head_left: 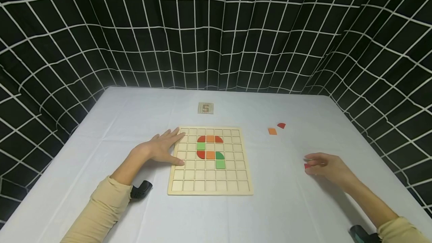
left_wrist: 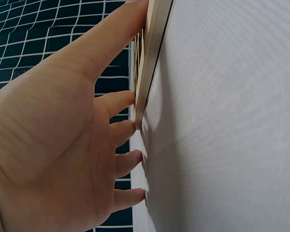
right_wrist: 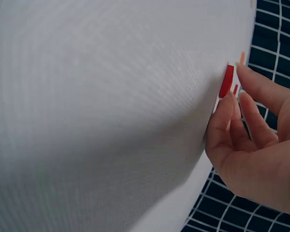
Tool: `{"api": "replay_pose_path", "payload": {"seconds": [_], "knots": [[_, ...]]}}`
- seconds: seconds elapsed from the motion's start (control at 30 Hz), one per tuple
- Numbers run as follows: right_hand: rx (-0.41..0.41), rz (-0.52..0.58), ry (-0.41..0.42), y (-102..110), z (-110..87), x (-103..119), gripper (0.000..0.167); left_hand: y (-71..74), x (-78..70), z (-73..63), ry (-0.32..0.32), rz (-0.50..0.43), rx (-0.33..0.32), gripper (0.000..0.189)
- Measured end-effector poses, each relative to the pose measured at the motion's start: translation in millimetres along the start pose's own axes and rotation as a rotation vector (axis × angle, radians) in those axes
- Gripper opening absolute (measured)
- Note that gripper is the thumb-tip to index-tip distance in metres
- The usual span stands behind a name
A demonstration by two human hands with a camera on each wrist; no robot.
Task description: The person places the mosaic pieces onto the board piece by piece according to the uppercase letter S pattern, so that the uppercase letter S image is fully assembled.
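Note:
A pale wooden grid board point(head_left: 206, 185) lies on the table, with flat tiles set in its squares: red quarter-rounds point(head_left: 201, 155), orange squares point(head_left: 210, 155), light green squares point(head_left: 220, 164) and one dark green quarter-round point(head_left: 219, 155). My left hand point(head_left: 162, 149) is spread at the board's left side, its thumb and index finger resting on the edge; in the left wrist view the other fingertips point(left_wrist: 137, 155) touch the cloth. Off to the right, my right hand point(head_left: 327, 167) pinches a red tile point(right_wrist: 226, 82) between thumb and finger, just over the cloth.
Right of the board lie a loose orange square point(head_left: 272, 131) and a red quarter-round tile point(head_left: 281, 125). Behind the board is a small card point(head_left: 205, 108) bearing an S-like pattern on a grid. White cloth covers the table point(head_left: 141, 104); black netted curtains point(head_left: 209, 29) surround it.

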State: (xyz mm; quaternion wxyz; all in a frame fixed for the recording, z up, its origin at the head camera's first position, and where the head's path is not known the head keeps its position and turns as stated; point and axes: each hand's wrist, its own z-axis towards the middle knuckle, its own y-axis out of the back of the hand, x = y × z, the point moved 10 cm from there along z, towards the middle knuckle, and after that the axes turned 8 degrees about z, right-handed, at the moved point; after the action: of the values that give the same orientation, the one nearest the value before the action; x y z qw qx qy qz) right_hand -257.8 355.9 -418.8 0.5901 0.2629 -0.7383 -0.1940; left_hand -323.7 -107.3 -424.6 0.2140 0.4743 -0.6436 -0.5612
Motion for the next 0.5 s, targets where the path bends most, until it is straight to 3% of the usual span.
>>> {"api": "replay_pose_path", "payload": {"seconds": [0.33,0.5], "knots": [[-0.02,-0.072,0.077,-3,-1.7,12,0.044,1.2,0.7,-0.2,-0.005,0.004,-0.01,0.105],[0.003,-0.089,0.063,-2,1.4,9,0.044,-0.2,1.4,0.5,-0.006,0.005,-0.011,0.105]]}}
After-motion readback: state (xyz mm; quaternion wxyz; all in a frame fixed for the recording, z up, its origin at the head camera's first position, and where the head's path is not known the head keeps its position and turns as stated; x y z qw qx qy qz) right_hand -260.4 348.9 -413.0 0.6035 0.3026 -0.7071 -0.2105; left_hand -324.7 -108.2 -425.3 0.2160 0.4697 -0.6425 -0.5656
